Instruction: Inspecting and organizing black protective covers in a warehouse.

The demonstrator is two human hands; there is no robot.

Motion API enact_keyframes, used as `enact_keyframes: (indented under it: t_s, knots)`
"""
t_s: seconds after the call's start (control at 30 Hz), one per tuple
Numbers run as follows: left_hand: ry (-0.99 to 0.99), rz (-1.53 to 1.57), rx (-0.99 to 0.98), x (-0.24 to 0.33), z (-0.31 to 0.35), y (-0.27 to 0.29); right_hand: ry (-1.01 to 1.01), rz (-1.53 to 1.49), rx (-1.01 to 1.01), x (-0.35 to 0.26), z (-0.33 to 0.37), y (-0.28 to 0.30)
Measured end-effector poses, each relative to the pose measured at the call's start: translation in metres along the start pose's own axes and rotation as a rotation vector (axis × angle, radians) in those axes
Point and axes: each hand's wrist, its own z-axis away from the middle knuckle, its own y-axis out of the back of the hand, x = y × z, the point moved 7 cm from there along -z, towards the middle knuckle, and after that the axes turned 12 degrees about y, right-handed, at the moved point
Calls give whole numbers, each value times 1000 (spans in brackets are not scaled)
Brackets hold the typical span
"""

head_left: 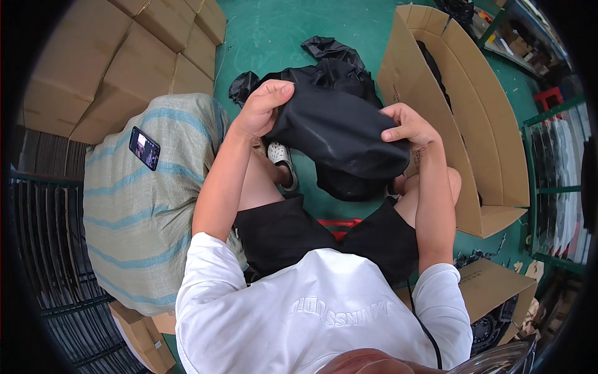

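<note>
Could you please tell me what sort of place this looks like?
Probably a workshop or storeroom: there are stacked cardboard boxes, a large striped woven sack and a green-framed rack on the right.

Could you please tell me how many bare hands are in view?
2: the left hand grips the upper left edge of the smooth, black, flexible sheet; the right hand holds its right side.

Black sheeting (339, 124) — limp, creased, faintly glossy

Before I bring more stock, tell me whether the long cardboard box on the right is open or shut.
Open: the box gapes along its length, and black material shows inside.
</note>
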Motion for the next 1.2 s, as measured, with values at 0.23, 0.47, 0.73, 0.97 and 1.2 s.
enact_keyframes:
  t_s: [0.23,0.47,0.73,0.97,1.2]
  knots:
    - [0,-215,179,-2,25,-6,209,-126,111,-7,28,9]
    - [70,-348,221,-1,61,-21,294,-142,94,-17,46,-31]
    - [-127,-722,-424,14,109,-141,836,-127,-426,-77,107,-87]
    - [186,-323,191,-50,39,-32,33,2,299,-13,77,-21]
    - [446,-74,492,-145,-62,124,-238,29,491,96,14,118]
